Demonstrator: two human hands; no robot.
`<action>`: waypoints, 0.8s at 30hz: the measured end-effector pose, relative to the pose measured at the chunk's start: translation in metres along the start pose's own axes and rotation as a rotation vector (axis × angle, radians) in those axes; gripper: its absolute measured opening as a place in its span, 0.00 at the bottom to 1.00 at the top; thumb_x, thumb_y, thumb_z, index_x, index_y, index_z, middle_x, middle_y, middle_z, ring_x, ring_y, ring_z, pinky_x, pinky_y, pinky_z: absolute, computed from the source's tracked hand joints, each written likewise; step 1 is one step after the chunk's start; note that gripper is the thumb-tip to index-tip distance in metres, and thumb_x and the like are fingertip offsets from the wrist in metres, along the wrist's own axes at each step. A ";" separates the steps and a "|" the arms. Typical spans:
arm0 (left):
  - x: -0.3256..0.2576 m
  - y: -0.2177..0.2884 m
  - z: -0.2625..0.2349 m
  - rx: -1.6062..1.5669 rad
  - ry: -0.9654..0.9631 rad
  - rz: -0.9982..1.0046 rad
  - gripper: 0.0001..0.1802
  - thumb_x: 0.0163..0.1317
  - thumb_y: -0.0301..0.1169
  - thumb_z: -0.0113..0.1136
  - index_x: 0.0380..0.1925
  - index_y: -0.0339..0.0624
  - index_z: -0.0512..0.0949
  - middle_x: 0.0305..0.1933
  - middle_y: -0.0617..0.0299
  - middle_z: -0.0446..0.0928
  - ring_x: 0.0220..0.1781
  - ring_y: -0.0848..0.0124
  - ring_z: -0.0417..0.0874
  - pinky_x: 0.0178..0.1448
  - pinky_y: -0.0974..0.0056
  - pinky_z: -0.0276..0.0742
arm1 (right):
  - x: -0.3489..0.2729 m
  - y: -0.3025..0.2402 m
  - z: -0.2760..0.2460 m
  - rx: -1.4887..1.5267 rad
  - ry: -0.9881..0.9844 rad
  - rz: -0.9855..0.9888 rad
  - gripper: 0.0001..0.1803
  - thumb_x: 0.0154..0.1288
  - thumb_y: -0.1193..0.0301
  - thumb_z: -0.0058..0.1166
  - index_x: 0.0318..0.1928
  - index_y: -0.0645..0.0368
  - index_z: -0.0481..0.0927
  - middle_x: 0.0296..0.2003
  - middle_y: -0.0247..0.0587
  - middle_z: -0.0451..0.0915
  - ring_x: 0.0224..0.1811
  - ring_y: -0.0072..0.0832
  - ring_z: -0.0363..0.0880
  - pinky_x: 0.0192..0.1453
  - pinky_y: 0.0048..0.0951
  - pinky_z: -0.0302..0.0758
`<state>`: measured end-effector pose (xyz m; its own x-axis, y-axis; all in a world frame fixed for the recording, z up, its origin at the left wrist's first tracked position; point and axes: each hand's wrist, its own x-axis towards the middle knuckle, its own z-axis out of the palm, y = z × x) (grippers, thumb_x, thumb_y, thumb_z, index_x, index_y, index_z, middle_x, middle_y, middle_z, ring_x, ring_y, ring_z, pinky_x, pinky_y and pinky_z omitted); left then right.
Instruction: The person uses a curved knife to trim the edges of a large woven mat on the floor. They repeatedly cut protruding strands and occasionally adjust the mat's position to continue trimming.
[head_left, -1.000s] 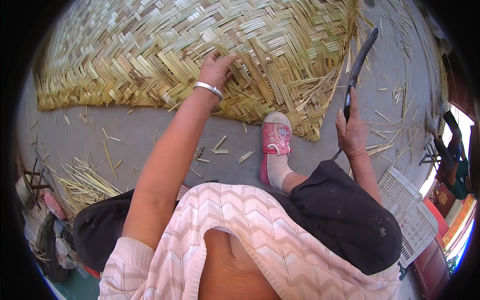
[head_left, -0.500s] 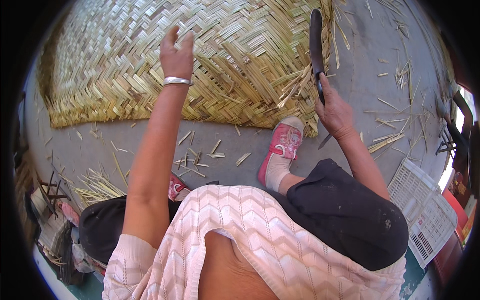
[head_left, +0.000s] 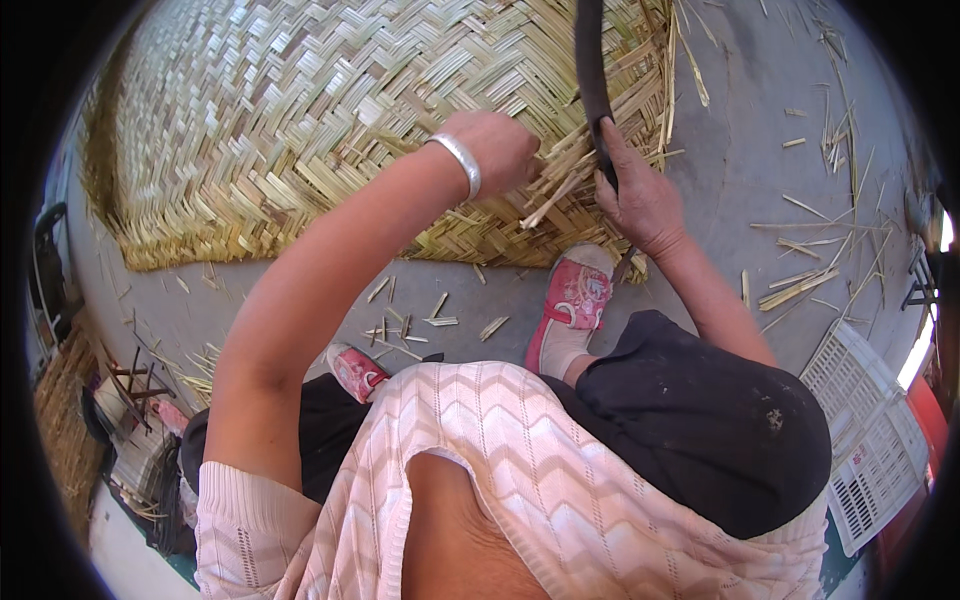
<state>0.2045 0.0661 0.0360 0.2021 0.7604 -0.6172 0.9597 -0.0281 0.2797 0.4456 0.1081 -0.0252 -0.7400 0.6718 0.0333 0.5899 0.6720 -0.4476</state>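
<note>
The mat, woven in pale and brown, lies on the grey floor and fills the upper part of the view. Over its near right corner, the left hand is bent inward with fingers curled, right beside some loose strips; its fingertips are hidden, so I cannot tell whether it grips any. A silver bangle circles that wrist. The right hand is closed round a dark curved tool, which points away from the body beside the strips (its far end is cut off by the view's upper edge). One red shoe is at the mat's near edge. Scraps litter the floor, and a white crate stands at the right.
</note>
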 end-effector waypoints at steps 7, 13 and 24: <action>-0.046 0.017 0.025 -0.077 0.294 0.071 0.08 0.60 0.36 0.56 0.28 0.45 0.77 0.31 0.58 0.79 0.35 0.56 0.84 0.37 0.52 0.78 | 0.016 -0.002 -0.002 -0.047 -0.064 -0.063 0.45 0.58 0.65 0.57 0.75 0.35 0.54 0.30 0.43 0.75 0.24 0.42 0.78 0.30 0.44 0.79; -0.058 0.018 0.043 0.004 0.474 0.256 0.04 0.55 0.33 0.58 0.26 0.47 0.77 0.28 0.63 0.77 0.32 0.64 0.82 0.37 0.58 0.76 | 0.035 -0.014 -0.013 -0.147 -0.341 0.038 0.41 0.63 0.60 0.52 0.76 0.32 0.52 0.30 0.43 0.78 0.27 0.44 0.81 0.32 0.45 0.80; -0.070 0.020 0.052 0.072 0.536 0.354 0.06 0.57 0.37 0.60 0.27 0.50 0.76 0.25 0.66 0.75 0.30 0.69 0.80 0.36 0.61 0.74 | 0.069 -0.023 0.008 -0.303 -0.573 0.036 0.36 0.71 0.52 0.44 0.76 0.38 0.51 0.32 0.48 0.82 0.32 0.43 0.84 0.34 0.47 0.80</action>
<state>0.2200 -0.0215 0.0461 0.4015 0.9150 -0.0388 0.8673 -0.3662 0.3373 0.3780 0.1366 -0.0192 -0.7239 0.4786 -0.4969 0.6202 0.7668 -0.1651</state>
